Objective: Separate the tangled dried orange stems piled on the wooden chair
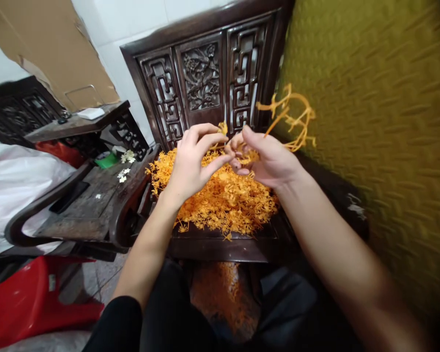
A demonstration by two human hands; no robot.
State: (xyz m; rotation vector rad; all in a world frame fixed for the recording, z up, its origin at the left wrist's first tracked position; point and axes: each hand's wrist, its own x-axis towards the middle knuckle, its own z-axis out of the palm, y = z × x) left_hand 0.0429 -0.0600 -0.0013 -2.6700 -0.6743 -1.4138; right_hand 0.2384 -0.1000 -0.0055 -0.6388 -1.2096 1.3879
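A heap of small orange branched pieces (231, 200) covers the seat of a dark carved wooden chair (220, 248). Above the heap, my left hand (196, 159) pinches at a small orange piece (223, 129), its fingertips meeting those of the other hand. My right hand (266, 154), palm turned up with curled fingers, holds orange strands (295, 117) that loop out behind the thumb to the upper right. Some orange bits also show between its fingers. Exactly where the fingertips touch the pieces is hard to make out.
At the left is another wooden chair (77, 222) with a green roll (106, 160) and pale small pieces (123, 175). A red plastic stool (25, 303) stands lower left, below a white bag (22, 181). A yellow-green textured surface (381, 122) rises close on the right.
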